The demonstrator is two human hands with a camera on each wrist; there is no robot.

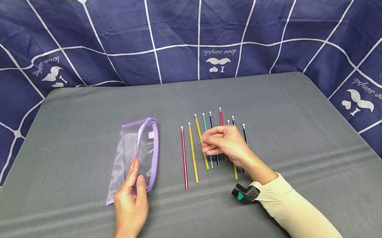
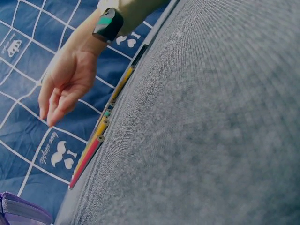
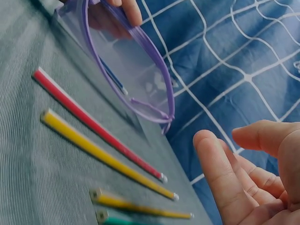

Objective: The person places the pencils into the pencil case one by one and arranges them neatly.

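Note:
A clear mesh pencil pouch with purple trim [image 1: 156,154] lies at the left, its zipped mouth gaping. My left hand [image 1: 129,207] holds the pouch by its near part, with fingers showing through the mesh in the right wrist view. Inside the pouch lies a dark blue pencil [image 3: 113,77]. My right hand [image 1: 228,143] hovers over a row of pencils, thumb and forefinger a little apart with nothing between them. The row includes a red pencil [image 1: 184,158], a yellow pencil [image 1: 193,152] and a teal pencil [image 1: 204,123]. The hand hides parts of several pencils.
Grey cloth covers the table [image 1: 194,228]. A blue curtain with white lines [image 1: 174,20] hangs around its far and side edges. At the row's right end lies a black pencil [image 1: 244,131].

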